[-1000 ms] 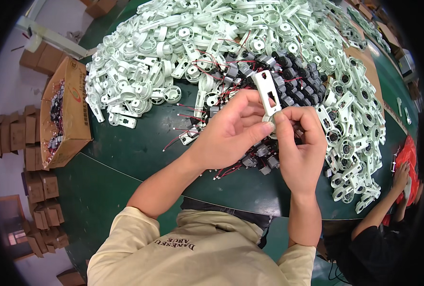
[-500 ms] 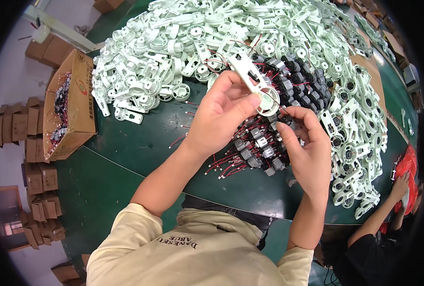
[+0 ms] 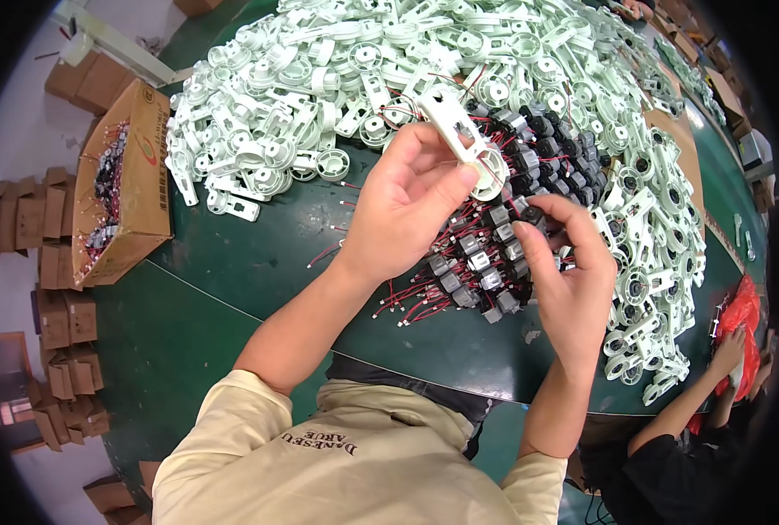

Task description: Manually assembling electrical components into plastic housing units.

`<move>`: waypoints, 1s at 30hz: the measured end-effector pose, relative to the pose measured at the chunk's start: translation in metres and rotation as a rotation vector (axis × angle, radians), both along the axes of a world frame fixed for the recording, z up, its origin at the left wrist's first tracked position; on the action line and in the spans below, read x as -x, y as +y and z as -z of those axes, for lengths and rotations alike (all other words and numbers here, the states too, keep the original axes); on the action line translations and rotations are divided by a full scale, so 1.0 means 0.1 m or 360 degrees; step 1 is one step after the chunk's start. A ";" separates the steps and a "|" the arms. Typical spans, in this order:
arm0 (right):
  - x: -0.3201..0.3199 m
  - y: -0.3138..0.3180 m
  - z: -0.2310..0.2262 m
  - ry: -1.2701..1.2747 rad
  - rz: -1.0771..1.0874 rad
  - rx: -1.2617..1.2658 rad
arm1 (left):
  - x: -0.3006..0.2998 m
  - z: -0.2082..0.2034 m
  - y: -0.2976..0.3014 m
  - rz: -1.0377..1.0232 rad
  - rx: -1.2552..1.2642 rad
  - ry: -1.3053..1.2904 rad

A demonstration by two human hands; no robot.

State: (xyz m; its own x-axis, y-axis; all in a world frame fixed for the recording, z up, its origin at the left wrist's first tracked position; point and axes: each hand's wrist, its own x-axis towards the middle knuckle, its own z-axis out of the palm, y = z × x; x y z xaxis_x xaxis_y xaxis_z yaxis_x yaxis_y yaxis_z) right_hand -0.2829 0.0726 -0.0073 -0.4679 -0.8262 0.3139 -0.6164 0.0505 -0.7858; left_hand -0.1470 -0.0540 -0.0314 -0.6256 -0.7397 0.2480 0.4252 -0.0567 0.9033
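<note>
My left hand (image 3: 402, 206) holds a white plastic bracket (image 3: 464, 140) with a round ring end, lifted over the table. My right hand (image 3: 564, 280) pinches a small black motor (image 3: 534, 216) at the edge of a cluster of black and silver motors with red wires (image 3: 477, 262). A large heap of white plastic brackets (image 3: 363, 79) covers the far side of the green table (image 3: 258, 262).
An open cardboard box of wired motors (image 3: 114, 179) lies at the table's left edge. Stacks of folded cartons (image 3: 52, 297) stand on the floor to the left. Another person's arm (image 3: 704, 385) and a red bag (image 3: 739, 306) are at the lower right.
My left hand has carried the white bracket up and to the left, away from my right hand. My right hand has dropped to the motor pile and taken a motor.
</note>
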 end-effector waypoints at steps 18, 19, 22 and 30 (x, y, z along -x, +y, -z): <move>-0.07 -0.02 0.05 -0.0741 -0.0106 0.0193 | 0.00 -0.01 0.13 0.0323 -0.0143 -0.0125; -0.08 -0.03 0.06 -0.0811 -0.0110 0.0252 | 0.00 0.00 0.13 0.0323 -0.0143 -0.0125; -0.10 -0.05 0.07 -0.0800 -0.0109 0.0336 | 0.00 0.02 0.14 0.0356 -0.0103 -0.0128; -0.13 -0.04 0.11 -0.0398 -0.0034 0.0256 | 0.01 0.01 0.16 0.0396 -0.0214 -0.0182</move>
State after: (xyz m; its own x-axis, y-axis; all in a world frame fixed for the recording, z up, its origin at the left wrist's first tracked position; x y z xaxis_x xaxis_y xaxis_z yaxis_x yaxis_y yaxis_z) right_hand -0.2695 0.0688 -0.0179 -0.5301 -0.7858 0.3187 -0.4023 -0.0978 -0.9103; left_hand -0.1477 -0.0385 -0.0325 -0.8100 -0.5815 0.0760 0.2794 -0.2687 0.9218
